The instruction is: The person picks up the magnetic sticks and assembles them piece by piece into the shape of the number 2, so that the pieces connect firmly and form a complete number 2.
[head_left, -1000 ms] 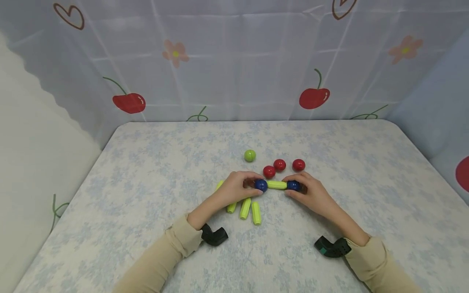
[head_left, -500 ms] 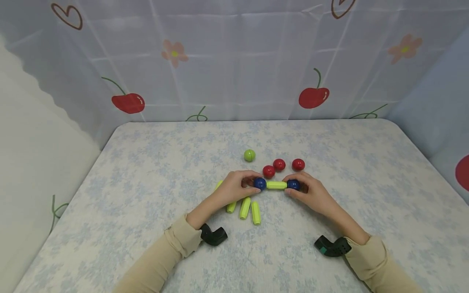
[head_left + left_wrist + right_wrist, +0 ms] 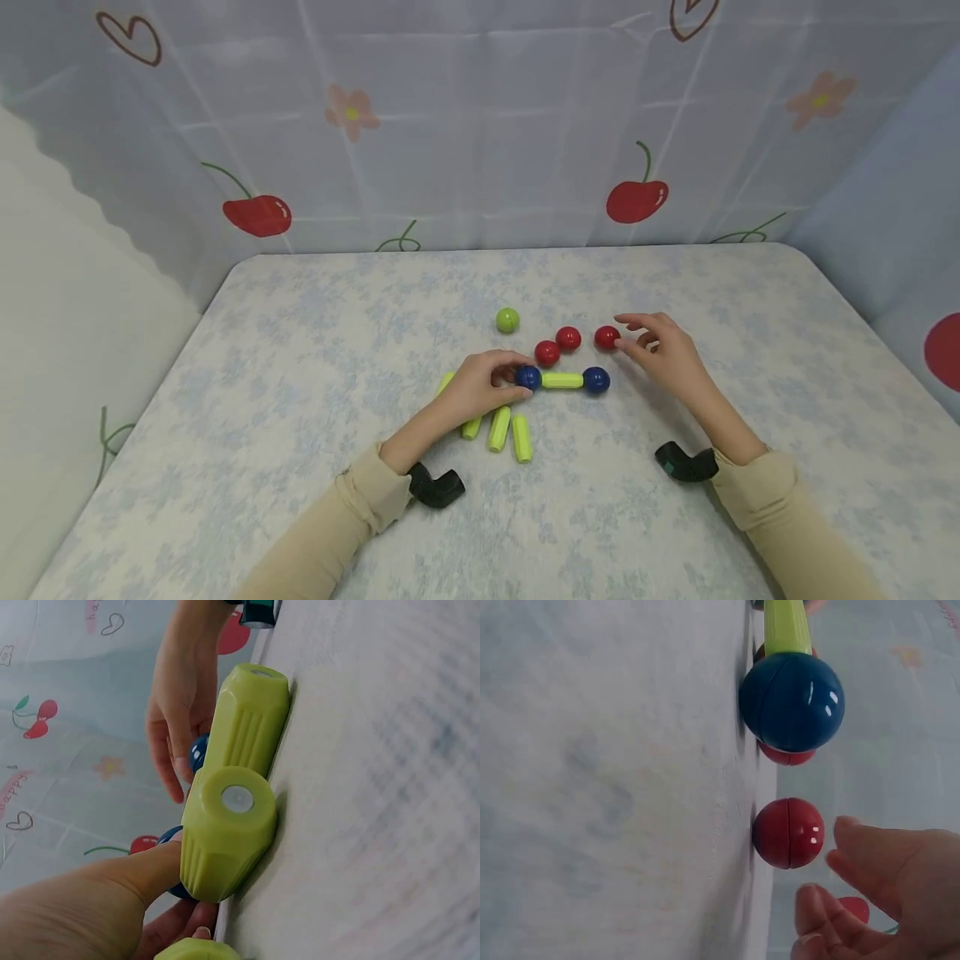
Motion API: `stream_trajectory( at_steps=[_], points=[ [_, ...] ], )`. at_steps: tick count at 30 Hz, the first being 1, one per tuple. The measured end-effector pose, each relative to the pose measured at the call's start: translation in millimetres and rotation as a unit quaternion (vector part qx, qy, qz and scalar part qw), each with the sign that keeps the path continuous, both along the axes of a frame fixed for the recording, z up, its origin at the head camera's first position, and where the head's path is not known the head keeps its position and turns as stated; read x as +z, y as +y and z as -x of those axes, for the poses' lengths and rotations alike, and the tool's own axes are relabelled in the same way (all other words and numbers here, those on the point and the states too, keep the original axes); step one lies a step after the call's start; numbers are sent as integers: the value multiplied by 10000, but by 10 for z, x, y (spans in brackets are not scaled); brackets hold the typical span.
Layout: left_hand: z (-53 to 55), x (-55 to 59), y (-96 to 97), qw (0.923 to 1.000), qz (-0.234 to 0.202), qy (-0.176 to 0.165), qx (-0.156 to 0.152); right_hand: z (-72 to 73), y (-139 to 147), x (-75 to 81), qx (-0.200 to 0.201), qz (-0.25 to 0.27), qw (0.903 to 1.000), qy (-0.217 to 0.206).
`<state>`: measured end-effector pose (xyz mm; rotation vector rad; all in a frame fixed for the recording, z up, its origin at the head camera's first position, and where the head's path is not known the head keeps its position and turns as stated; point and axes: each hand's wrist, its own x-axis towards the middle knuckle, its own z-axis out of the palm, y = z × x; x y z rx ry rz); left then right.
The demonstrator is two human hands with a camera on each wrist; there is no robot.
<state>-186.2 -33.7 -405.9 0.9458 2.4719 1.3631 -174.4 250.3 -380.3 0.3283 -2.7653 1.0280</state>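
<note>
In the head view my left hand (image 3: 480, 387) pinches a blue ball (image 3: 528, 377) between thumb and fingers. A yellow-green ridged rod (image 3: 562, 381) joins it to a second blue ball (image 3: 596, 380), which lies free of any hand. My right hand (image 3: 663, 354) is beside the rightmost red ball (image 3: 607, 337), fingers loosely bent and holding nothing. The right wrist view shows a small gap between those fingers and this red ball (image 3: 788, 833). Close to the left hand, a loose yellow-green rod (image 3: 229, 832) shows a silvery disc in its end.
Two more red balls (image 3: 568, 338) sit behind the joined piece, with a green ball (image 3: 507, 320) farther back. Several loose rods (image 3: 522, 439) lie around the left hand, some partly hidden by it. A patterned curtain (image 3: 480, 125) hangs behind the table (image 3: 337, 308).
My right hand has let go of the right blue ball and moved back and to the right, to the rightmost red ball. The left hand keeps its grip on the other blue ball.
</note>
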Motion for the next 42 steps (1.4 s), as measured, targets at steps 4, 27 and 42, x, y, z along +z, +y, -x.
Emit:
stream_trajectory(
  at_steps=[4, 27, 42],
  points=[
    [-8, -1, 7, 10000, -14, 44, -5, 132, 13, -21, 155, -325, 9986, -378],
    [11, -10, -14, 10000, -22, 85, 0, -627, 111, 74, 495, -348, 9896, -1308],
    [-7, 17, -8, 9999, 69, 96, -10, -787, -102, 60, 759, -647, 9943, -389]
  ],
)
